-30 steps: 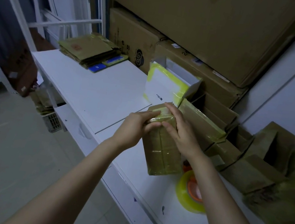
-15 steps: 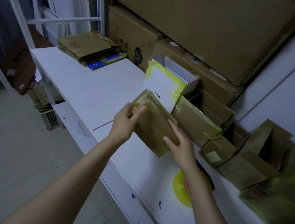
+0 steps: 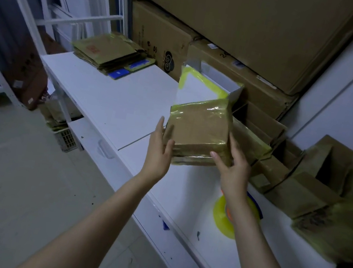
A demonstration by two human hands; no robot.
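the yellow-taped brown box (image 3: 200, 126) now faces broad side up; your left hand (image 3: 159, 152) touches it open-fingered, your right hand (image 3: 234, 167) grips its corner.

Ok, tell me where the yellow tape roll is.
Head view, right of centre: the yellow tape roll lies on the white table, partly hidden under the right forearm, in front of the brown cartons.

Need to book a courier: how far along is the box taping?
Done: the box shows yellow tape along its edges. In hand: left hand touches its side, right hand grips it above the table. Left: open boxes on the right and the flat stack probably wait.
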